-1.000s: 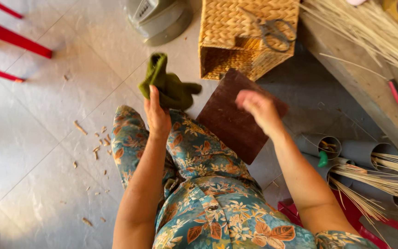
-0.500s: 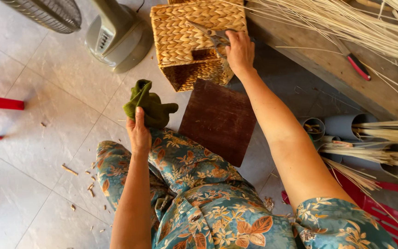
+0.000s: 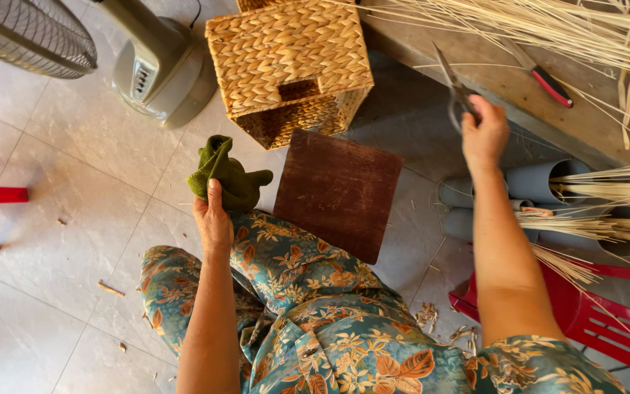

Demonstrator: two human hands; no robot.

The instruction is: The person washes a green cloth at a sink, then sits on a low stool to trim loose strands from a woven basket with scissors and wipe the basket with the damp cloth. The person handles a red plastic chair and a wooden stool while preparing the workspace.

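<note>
**Scissors Raised, Cloth Held at the Knee**

The right hand [image 3: 484, 135] is closed around the handles of the scissors [image 3: 455, 91], blades pointing up and away toward the wooden bench [image 3: 497, 73]. The left hand [image 3: 213, 219] is closed on a bunched green cloth [image 3: 227, 175], held just above the knee.

Between the 2 hands, a dark wooden board [image 3: 338, 193] lies on the tiled floor, with a woven basket [image 3: 289, 66] just beyond it. Loose straw strands [image 3: 548, 25] lie across the bench, and a red-handled tool [image 3: 548, 82] rests near the scissors. Grey tubes [image 3: 534, 182] holding more strands lie below the right hand.

For good handling, keep the blades shut and pointed away from the body and the left hand, and keep the grip firm on the handles.
</note>
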